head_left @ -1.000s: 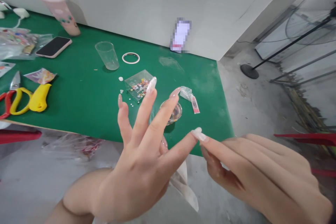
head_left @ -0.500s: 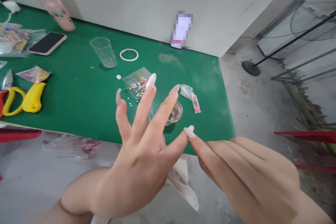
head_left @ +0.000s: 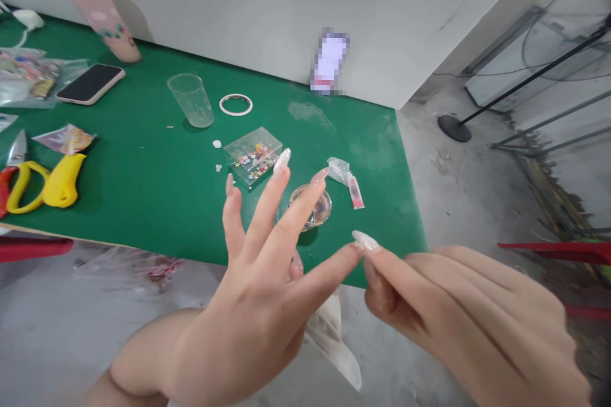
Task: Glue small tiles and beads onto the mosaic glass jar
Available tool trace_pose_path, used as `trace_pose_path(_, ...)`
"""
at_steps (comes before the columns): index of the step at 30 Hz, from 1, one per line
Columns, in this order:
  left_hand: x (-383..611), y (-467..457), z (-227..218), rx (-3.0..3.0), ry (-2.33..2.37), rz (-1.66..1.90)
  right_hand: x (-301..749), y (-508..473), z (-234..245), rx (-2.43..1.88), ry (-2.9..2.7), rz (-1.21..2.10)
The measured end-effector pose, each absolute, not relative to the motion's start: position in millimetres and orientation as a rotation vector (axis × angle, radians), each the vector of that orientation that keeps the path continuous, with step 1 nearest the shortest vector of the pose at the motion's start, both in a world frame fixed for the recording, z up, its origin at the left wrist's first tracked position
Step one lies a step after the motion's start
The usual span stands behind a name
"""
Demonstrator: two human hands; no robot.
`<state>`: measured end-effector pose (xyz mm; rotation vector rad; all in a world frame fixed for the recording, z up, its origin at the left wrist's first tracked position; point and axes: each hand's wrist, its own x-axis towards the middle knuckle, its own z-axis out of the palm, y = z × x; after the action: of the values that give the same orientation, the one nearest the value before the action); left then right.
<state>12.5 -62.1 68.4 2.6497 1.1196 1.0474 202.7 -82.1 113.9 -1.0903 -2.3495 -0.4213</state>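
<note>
My left hand (head_left: 260,292) is raised over the table's front edge, back side up, its fingers spread. It has long, shiny pale nails. My right hand (head_left: 443,305) pinches the tip of the left index finger (head_left: 334,265), with its index nail lying over that tip. Whether anything small sits between them I cannot make out. Beyond the left fingers stands a small clear round dish (head_left: 323,208), partly covered by a finger. Left of it lies a clear square box (head_left: 251,156) with small colourful pieces in it. A small tube with a pink end (head_left: 356,192) lies by a crumpled clear wrapper (head_left: 338,168).
On the green table (head_left: 143,191) are a clear cup (head_left: 191,100), a white ring (head_left: 235,105), yellow-and-red scissors (head_left: 61,183), a phone (head_left: 90,84), plastic bags (head_left: 28,79) and a pink tumbler (head_left: 98,16). Another phone (head_left: 330,60) leans on the wall. A fan stand (head_left: 454,128) is at right.
Both hands have shifted slightly right, still joined at the left index fingertip. My right hand's grip has turned, showing more of its curled underside. The view has tilted a little.
</note>
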Motion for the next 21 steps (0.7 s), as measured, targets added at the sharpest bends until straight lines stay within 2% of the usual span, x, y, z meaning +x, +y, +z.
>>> trace_pose_path(3, 9.7, -63.0, 68.4, 2.636, 1.073, 1.02, 207.5, -86.2, 116.4, -1.163, -2.36, -0.311)
trace_pose_path(15, 9.9, -64.9, 75.4, 2.742, 1.136, 0.982, 214.4, -94.5, 113.2, -1.16, -2.504, -0.237)
trace_pose_path(21, 10.9, -63.7, 73.9, 2.765, 1.146, 0.97, 212.6, -92.6, 111.8, -1.068, -2.522, -0.347)
